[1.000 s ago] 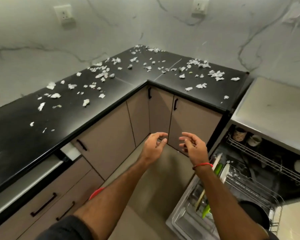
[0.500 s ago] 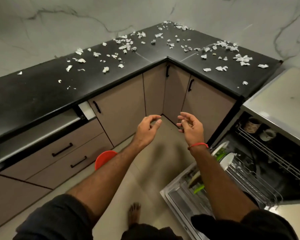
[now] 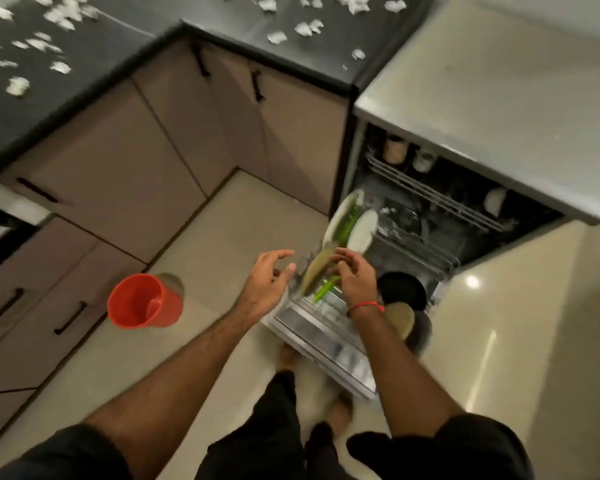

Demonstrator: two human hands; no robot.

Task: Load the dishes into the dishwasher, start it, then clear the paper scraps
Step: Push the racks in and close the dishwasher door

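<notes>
Both hands hang empty over the pulled-out wire lower rack point(image 3: 409, 252) of the open steel dishwasher point(image 3: 499, 109): left hand point(image 3: 269, 284) spread wide, right hand point(image 3: 357, 280) loosely curled. Upright white plates point(image 3: 362, 230) (projecting) risk knocks; white paper scraps point(image 3: 18, 85) remain on the black countertop point(image 3: 94, 57).

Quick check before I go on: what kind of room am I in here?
Almost certainly a home kitchen: an L-shaped black countertop over beige cabinets, and an open dishwasher with plates standing in its lower rack.
</notes>
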